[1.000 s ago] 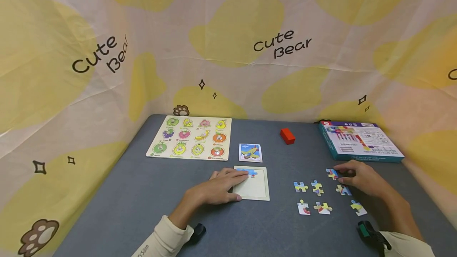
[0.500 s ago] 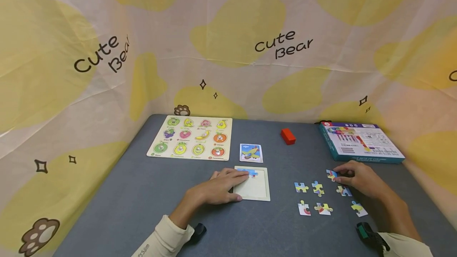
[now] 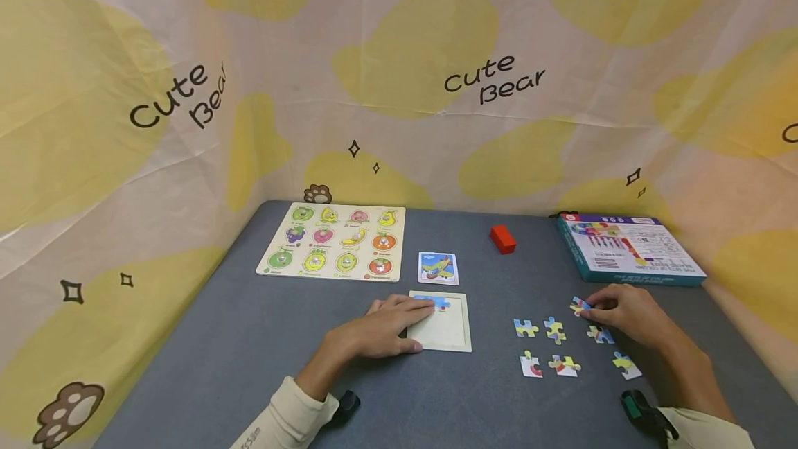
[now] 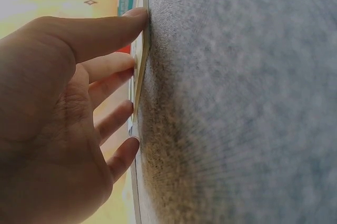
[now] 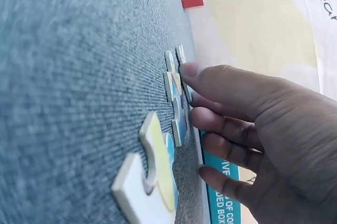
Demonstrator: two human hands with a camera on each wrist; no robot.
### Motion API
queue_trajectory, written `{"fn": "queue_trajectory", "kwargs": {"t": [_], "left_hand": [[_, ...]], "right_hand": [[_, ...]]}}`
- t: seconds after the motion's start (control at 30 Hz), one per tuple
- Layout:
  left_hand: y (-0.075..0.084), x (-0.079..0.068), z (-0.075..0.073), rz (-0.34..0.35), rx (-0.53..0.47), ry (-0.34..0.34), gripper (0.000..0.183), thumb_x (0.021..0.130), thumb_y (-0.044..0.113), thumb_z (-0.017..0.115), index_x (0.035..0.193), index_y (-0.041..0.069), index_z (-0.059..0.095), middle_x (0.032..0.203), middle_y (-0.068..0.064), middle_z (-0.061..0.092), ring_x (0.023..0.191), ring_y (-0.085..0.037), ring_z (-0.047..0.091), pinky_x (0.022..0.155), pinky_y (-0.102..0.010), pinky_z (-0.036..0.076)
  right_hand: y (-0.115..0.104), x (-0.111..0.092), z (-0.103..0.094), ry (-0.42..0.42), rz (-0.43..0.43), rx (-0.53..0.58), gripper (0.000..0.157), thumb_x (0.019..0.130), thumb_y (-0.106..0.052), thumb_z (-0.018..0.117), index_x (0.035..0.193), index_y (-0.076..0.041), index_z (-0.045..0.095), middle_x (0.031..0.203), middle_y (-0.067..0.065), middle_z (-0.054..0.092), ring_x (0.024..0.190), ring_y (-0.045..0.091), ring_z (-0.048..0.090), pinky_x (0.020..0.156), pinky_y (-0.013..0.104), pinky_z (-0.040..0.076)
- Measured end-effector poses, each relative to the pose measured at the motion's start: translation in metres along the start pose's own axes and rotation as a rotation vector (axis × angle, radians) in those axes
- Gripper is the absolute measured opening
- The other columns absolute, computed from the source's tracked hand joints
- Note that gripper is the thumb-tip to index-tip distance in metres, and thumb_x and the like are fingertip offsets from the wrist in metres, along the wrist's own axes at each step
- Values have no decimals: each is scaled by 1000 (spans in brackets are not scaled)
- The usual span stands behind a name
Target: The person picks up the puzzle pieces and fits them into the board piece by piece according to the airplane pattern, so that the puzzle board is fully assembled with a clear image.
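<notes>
My left hand [image 3: 388,328] lies over the left side of a pale puzzle tray [image 3: 451,331], its fingers fairly straight and its thumb at the near edge. Blue puzzle pieces [image 3: 441,303] sit in the tray's top left, partly hidden by the fingertips. Between the thumb and fingers of my right hand [image 3: 632,314] is pinched a blue, red and yellow puzzle piece [image 3: 578,306], close to the table. Just nearer lies another puzzle piece [image 3: 600,334], and below that a yellow and white puzzle piece [image 5: 152,166], large in the right wrist view.
Several loose puzzle pieces [image 3: 554,330] lie between the tray and my right hand. Behind the tray is an airplane picture card [image 3: 438,268]. A fruit board [image 3: 333,241] occupies the back left, a red block [image 3: 502,239] the back, and a flat box [image 3: 632,248] the back right.
The pinched puzzle piece has turned slightly in my right fingers, and that hand has shifted a little with it. My left hand stays in place on the tray.
</notes>
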State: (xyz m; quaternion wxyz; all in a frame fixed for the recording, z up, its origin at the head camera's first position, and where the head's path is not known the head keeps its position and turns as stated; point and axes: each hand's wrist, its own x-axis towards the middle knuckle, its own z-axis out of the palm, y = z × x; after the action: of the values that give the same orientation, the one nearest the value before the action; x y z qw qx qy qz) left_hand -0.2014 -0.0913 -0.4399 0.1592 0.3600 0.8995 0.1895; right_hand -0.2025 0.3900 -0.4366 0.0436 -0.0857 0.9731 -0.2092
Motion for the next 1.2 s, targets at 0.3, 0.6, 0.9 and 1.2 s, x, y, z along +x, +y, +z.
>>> {"fn": "queue_trajectory", "kwargs": {"t": [0.3,0.6,0.9,1.2], "left_hand": [[0,-1,0,7,-12,1,69,104,35,67,165,20,40,172,7,34,154,-24,32,111,-50,32],[1,0,1,-2,7,3,69,104,36,68,165,21,40,172,8,34,154,-24,32,110,-49,33],[0,1,1,-9,13,4,70,103,37,68,166,23,39,173,10,33,154,-23,31,108,-47,33],[-1,1,1,-12,15,-1,70,104,37,67,166,23,39,173,11,32,155,-23,30,109,-47,33]], "right_hand": [[-22,4,4,56,-75,17,31,94,-33,80,107,-5,82,92,-4,70,82,10,57,67,28,48],[-61,15,19,30,-148,38,25,94,-32,81,107,-10,82,95,-6,67,90,14,55,73,29,48],[-96,30,33,38,-295,32,21,93,-34,83,105,-17,83,96,-11,68,95,13,54,80,34,46],[-133,46,49,-10,-305,0,26,92,-38,83,108,-16,83,101,-7,68,98,16,55,83,38,49]]}}
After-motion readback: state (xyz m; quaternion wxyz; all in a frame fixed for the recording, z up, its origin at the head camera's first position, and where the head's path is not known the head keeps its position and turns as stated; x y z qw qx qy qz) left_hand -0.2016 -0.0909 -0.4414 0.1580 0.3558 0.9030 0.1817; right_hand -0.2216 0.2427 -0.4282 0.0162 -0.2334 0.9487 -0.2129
